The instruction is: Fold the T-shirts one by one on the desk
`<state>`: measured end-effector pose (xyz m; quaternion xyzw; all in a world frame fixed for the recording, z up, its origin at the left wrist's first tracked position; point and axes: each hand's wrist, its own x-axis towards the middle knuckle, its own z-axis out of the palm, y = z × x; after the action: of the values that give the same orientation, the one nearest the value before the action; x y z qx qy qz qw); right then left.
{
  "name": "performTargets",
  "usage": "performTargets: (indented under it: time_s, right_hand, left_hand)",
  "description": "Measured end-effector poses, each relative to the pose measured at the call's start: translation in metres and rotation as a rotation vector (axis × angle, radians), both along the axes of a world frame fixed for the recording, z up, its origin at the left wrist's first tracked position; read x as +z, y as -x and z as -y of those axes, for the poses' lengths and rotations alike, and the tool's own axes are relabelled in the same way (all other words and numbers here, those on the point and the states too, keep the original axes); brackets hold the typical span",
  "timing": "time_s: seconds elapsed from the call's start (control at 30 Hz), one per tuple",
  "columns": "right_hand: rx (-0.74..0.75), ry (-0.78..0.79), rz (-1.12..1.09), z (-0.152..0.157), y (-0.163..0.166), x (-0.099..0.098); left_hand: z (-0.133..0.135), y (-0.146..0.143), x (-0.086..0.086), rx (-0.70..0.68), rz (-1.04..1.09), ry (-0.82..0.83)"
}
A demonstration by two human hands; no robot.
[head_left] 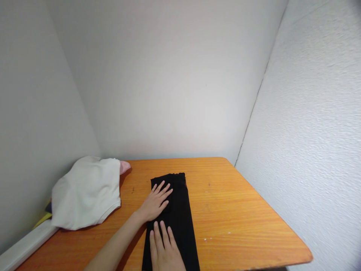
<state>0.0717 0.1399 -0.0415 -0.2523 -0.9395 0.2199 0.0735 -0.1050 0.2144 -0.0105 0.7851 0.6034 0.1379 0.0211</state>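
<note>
Black trousers (180,218) lie folded lengthwise on the wooden table, the gathered waistband at the far end and the lower part running out of view at the bottom edge. My left hand (156,201) rests flat on the upper part, just below the waistband, fingers spread. Closer to me, my right hand (165,248) lies palm down on the same cloth with its fingers stretched out and slightly apart. Neither hand grips anything.
White cloth (87,194) lies heaped at the table's left, with a bit of pink fabric (124,167) poking out behind it. A white bar (28,242) runs along the left edge. Walls stand behind the wooden table (239,226) and to both sides.
</note>
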Motion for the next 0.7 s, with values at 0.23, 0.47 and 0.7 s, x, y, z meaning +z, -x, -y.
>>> performTargets:
  time_s: [0.23,0.47,0.7]
  right_hand:
    - [0.253,0.082,-0.056,0.008,-0.024,0.046]
    - [0.225,0.248,-0.108,-0.025,-0.116,0.091]
    - [0.032,-0.138,0.122,-0.035,-0.145,0.031]
  left_hand:
    - [-0.009,-0.001,0.002,0.011,-0.111,0.015]
    - [0.063,0.003,0.026,0.015,0.043,-0.167]
    - [0.122,-0.004,0.014,-0.114,0.093,0.090]
